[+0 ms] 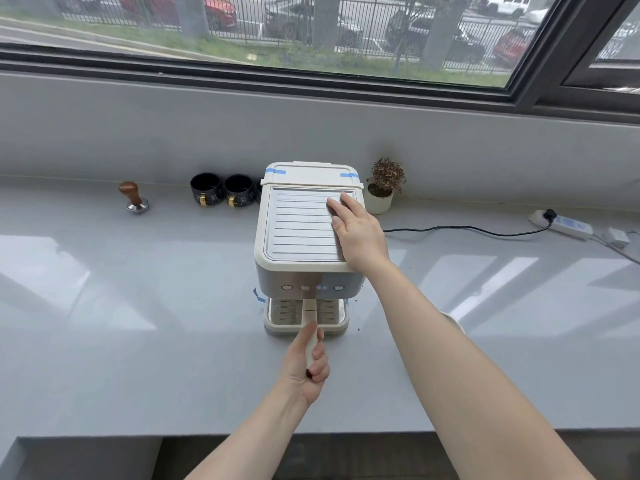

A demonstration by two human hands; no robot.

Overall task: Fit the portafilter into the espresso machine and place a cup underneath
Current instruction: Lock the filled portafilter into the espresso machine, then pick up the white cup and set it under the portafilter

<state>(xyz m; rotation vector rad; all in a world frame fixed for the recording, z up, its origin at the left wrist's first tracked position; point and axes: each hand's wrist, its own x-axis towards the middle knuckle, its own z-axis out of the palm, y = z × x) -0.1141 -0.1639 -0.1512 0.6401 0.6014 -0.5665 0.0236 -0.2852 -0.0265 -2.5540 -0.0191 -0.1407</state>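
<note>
At frame centre the portafilter (pixel 310 327) points out from under the espresso machine (pixel 308 233), its handle wrapped in the left hand (pixel 306 362), likely for twisting. The right hand (pixel 358 230) lies flat and empty on top, steadying it. Cups (pixel 221 189) wait upper left across bare counter (pixel 138 306).

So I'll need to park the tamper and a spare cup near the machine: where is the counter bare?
Bare counter runs left of the espresso machine, in front of the tamper and black cups. The right front is also free, below the cable. It is crowded at the back wall: cups, plant pot, power strip.
</note>
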